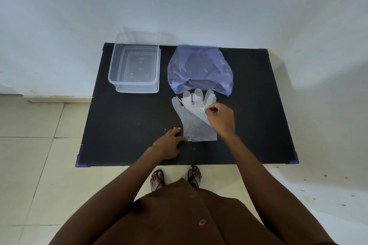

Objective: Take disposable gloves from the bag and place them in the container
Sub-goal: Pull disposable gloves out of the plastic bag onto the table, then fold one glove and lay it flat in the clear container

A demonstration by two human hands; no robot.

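A clear glove (194,117) lies flat on the black table (123,121) just below the blue bag (199,69), its edge pinched by the right hand (221,119), its cuff pressed by the flat left hand (169,143), the empty container (135,67) well apart.

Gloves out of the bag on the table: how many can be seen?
1 glove, flat on the black table in front of the purple bag, with both hands on it. It may be several layers stacked; more may be hidden inside the bag. The container looks empty.
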